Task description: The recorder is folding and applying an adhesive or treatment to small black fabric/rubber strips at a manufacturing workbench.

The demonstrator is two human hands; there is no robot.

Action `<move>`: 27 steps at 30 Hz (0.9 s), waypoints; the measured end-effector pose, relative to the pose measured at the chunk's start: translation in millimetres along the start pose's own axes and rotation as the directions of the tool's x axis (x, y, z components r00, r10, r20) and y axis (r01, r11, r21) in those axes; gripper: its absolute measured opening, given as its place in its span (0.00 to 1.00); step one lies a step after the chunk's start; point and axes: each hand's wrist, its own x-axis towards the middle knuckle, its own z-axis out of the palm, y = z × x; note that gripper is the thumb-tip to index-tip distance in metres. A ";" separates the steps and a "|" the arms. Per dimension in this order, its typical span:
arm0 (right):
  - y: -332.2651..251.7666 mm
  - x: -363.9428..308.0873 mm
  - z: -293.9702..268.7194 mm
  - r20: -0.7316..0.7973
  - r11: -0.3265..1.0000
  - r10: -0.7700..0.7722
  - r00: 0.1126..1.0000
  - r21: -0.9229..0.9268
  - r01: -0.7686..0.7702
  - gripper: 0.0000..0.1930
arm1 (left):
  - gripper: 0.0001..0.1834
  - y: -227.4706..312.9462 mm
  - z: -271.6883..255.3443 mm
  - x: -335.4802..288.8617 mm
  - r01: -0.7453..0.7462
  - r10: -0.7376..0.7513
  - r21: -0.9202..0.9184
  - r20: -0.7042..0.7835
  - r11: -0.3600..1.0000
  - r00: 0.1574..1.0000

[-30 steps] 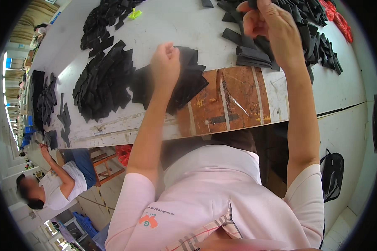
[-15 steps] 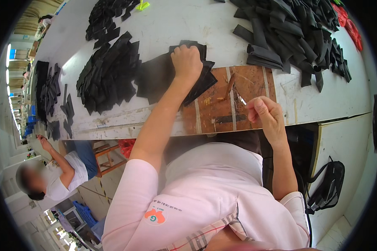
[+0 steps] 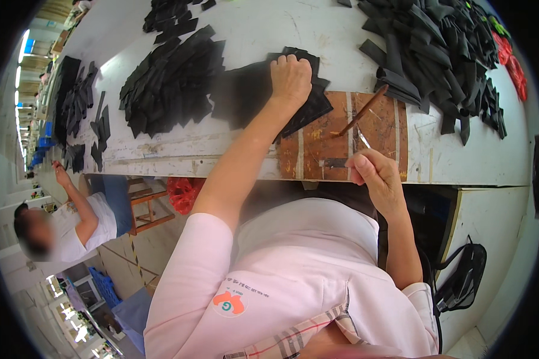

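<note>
My left hand [image 3: 291, 79] is closed, knuckles up, over a stack of flat black fabric pieces [image 3: 245, 90]; its fingertips are hidden. The stack's right part overlaps a worn brown board [image 3: 311, 128] at the table's near edge. By the board's front right, my right hand [image 3: 374, 173] is closed with thumb and fingers pinched. A slim, shiny metal tip [image 3: 363, 140] sticks out of that hand; the rest of the tool is hidden. A thin brown stick [image 3: 365, 110] slants over the board, beyond the metal tip.
A fanned heap of black pieces [image 3: 167, 84] lies left of my left hand, and a larger pile of black strips [image 3: 431, 54] at the far right. Red plastic bags [image 3: 510, 66] rest beyond that pile. At the left sits another person [image 3: 96, 224] by a wooden stool [image 3: 147, 206].
The whole view has shifted. The brown stick has swung, its far end now pointing to the right. My right hand has moved slightly left over the board; my left hand stays on the stack.
</note>
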 end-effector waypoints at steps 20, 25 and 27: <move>-0.8 -6.1 28.4 -0.065 0.908 0.083 0.994 0.416 -0.048 0.06 | 0.04 11.5 -137.3 -88.6 0.248 0.371 -0.951 0.301 0.184 0.878; -4.6 1.2 35.9 -0.307 0.964 -0.256 0.917 -0.157 0.217 0.05 | 0.05 47.7 -115.3 -114.3 0.243 -0.269 -0.963 0.204 0.119 0.941; -3.8 2.5 33.1 -0.341 0.945 -0.291 0.894 -0.248 0.213 0.05 | 0.05 54.6 -120.3 -120.5 0.281 -0.318 -0.959 0.256 0.037 0.913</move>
